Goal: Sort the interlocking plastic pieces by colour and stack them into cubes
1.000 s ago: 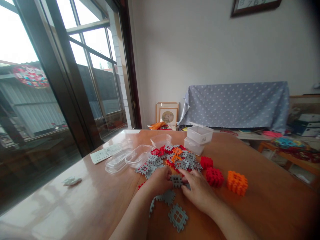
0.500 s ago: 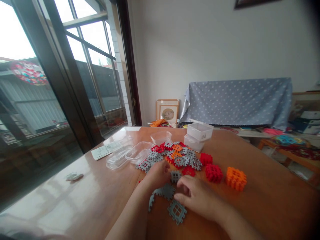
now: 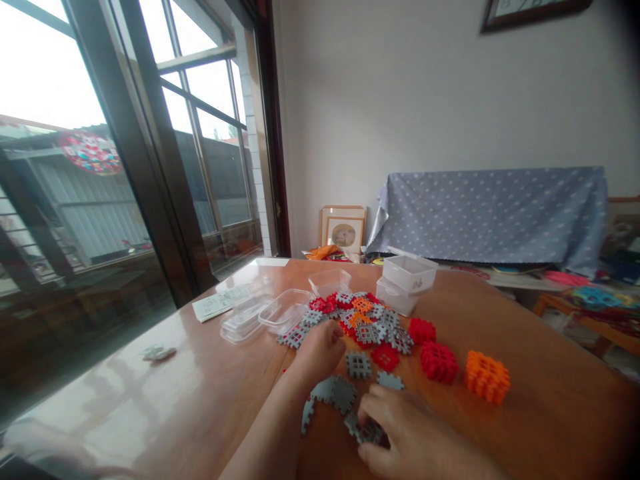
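Note:
At the near edge of the pile, my left hand (image 3: pixel 323 350) is closed with its fingers curled; whatever they hold, if anything, is hidden. My right hand (image 3: pixel 403 427) reaches over a grey interlocking tile (image 3: pixel 367 430), with fingers and thumb on either side of it. Between the hands lie a grey window tile (image 3: pixel 359 365), a plain grey tile (image 3: pixel 390 381) and several overlapping grey tiles (image 3: pixel 336 392). A red tile (image 3: pixel 385 357) rests just beyond them. The mixed pile of grey, red and orange tiles (image 3: pixel 367 333) spreads past my left hand.
Stacked red tiles (image 3: pixel 439 362) and stacked orange tiles (image 3: pixel 487 377) stand at the right. Behind the pile are white plastic boxes (image 3: pixel 409 273) and a clear container (image 3: pixel 285 312). Papers (image 3: pixel 220 304) and a small crumpled item (image 3: pixel 159 353) lie to the left on the wooden table (image 3: pixel 200 387).
My right hand has moved nearer to me, onto the near grey tile. A plain grey tile now shows where that hand was. My left hand stays by the pile; the view has shifted slightly.

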Action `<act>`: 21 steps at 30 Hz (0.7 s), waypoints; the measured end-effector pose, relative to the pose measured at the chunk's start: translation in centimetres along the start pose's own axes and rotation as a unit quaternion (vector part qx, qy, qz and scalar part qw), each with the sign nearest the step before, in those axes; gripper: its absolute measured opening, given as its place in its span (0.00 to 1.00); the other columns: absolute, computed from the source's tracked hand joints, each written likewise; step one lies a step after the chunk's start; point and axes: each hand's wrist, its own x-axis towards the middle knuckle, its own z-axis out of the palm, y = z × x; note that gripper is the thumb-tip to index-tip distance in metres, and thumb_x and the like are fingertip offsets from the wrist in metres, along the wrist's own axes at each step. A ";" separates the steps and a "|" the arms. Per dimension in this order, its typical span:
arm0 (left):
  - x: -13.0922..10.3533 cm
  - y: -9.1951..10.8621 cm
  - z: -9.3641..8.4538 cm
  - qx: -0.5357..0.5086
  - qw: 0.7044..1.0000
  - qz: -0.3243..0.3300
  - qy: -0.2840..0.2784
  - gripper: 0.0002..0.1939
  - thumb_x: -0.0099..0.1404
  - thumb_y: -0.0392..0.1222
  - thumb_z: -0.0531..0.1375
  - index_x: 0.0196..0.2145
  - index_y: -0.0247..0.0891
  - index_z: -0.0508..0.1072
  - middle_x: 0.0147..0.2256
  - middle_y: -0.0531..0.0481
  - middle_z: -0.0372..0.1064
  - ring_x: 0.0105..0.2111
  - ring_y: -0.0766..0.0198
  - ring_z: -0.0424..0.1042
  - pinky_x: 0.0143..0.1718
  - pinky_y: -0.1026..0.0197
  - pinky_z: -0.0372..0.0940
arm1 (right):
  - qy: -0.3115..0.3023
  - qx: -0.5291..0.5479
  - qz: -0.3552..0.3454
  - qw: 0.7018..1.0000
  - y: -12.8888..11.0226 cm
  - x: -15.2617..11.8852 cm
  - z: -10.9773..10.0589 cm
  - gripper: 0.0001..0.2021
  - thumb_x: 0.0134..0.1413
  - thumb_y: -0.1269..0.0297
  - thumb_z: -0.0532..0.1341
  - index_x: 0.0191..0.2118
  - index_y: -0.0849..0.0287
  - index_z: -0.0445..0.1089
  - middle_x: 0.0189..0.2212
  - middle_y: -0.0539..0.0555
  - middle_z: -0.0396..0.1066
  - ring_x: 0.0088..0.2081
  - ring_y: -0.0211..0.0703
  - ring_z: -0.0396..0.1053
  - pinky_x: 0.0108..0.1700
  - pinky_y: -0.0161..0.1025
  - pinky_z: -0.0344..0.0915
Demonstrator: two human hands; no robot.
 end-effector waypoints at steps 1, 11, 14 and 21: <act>0.0 0.0 0.1 -0.016 1.000 -0.005 0.001 0.05 0.59 0.35 0.56 0.34 0.38 0.71 0.29 0.52 0.68 0.30 0.65 0.63 0.30 0.65 0.53 | 0.007 0.012 0.005 1.000 0.2 0.1 -0.2 0.02 0.50 0.64 0.63 0.32 0.53 0.72 0.33 0.49 0.74 0.35 0.43 0.70 0.35 0.36 0.58; -0.7 2.6 0.5 -0.311 0.941 -0.029 -0.129 0.12 0.65 0.48 0.58 0.34 0.35 0.73 0.30 0.51 0.70 0.29 0.66 0.66 0.33 0.64 0.59 | 0.166 0.251 0.045 0.952 4.5 2.6 -0.8 0.18 0.65 0.51 0.52 0.47 0.56 0.73 0.26 0.48 0.69 0.30 0.42 0.67 0.33 0.37 0.63; -1.0 3.2 0.6 -0.360 0.918 -0.041 -0.162 0.15 0.63 0.52 0.61 0.35 0.34 0.74 0.28 0.53 0.67 0.27 0.68 0.63 0.31 0.64 0.57 | 0.181 0.288 0.067 0.938 5.5 3.2 -0.4 0.20 0.64 0.49 0.54 0.50 0.56 0.73 0.27 0.48 0.69 0.30 0.43 0.67 0.34 0.39 0.65; -0.7 2.7 1.1 -0.405 0.902 -0.086 -0.124 0.11 0.53 0.39 0.66 0.35 0.34 0.72 0.26 0.55 0.66 0.24 0.71 0.62 0.29 0.65 0.55 | 0.190 0.321 0.059 0.926 5.8 3.8 0.4 0.23 0.59 0.55 0.59 0.58 0.57 0.66 0.43 0.55 0.74 0.41 0.46 0.72 0.45 0.43 0.69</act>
